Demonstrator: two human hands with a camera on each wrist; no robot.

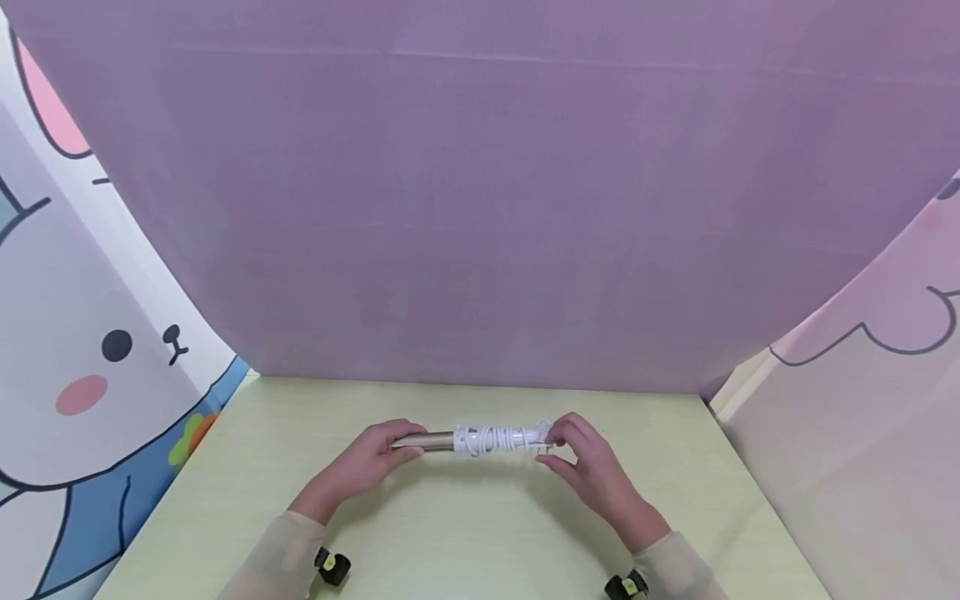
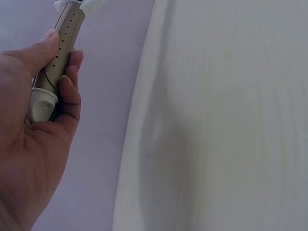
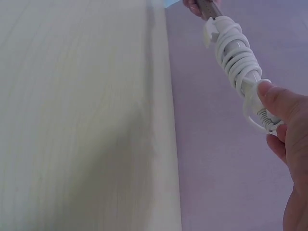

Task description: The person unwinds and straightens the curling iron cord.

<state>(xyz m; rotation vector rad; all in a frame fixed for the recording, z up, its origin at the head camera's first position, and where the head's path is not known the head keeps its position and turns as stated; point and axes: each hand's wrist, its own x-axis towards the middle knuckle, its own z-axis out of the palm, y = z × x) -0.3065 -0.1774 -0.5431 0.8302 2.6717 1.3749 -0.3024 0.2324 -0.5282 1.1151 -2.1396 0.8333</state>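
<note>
Your left hand point(image 1: 363, 460) has its grip wrapped round the bronze-toned handle point(image 2: 61, 45) of one rod-shaped appliance point(image 1: 431, 442); your right hand point(image 1: 596, 475) has a narrow pinch at its white end, though you can't tell exactly which part it has. Along the handle runs a row of small dark holes, finishing in one white end cap point(image 2: 43, 103). One white cord point(image 1: 498, 440) winds in several loops round the other half. You hold it above the desk point(image 1: 480, 542), roughly parallel to the far edge and near its middle. Two black devices point(image 1: 333, 568) sit by your two pale sleeves point(image 1: 273, 550).
</note>
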